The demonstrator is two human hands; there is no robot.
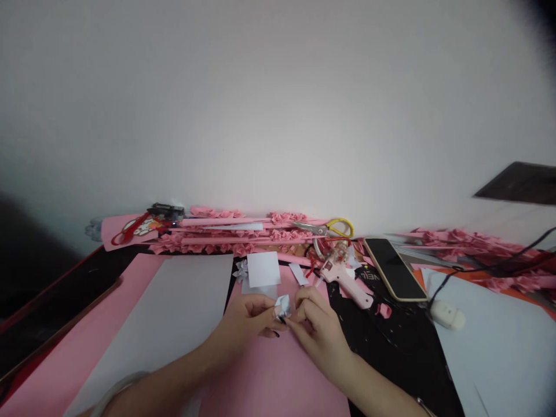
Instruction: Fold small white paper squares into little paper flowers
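wall (278,104): pale, plain, rising behind everything. bench (377,341): black top, strewn with paper and tools.

large sheets: one white sheet (174,313) at left, overlapping a pink sheet (99,339) to its left; another pink sheet (269,376) in the middle, below both hands; a second white sheet (499,336) at far right.

pink paper flowers (208,248) on long stems lie in a row along the foot of the wall; more pink flowers (460,237) sit behind the right-hand white sheet.

left hand (256,315): thumb and fingers pinching a small folded white paper. right hand (315,318): fingers bent, thumb tip touching that paper's right side; cannot tell whether it also grips.

phone (393,267): dark screen up, right of the glue gun (345,281), which is pink and lies on its side. scissors (341,227): yellow handles, lying across the right end of the flower row. white paper square (263,269): flat, just beyond the hands. rounded white case (447,314): on the right-hand sheet's left edge.

folded white paper (283,304): raised between both hands, above the middle pink sheet.

pink scrap (384,310): near the glue gun's handle.
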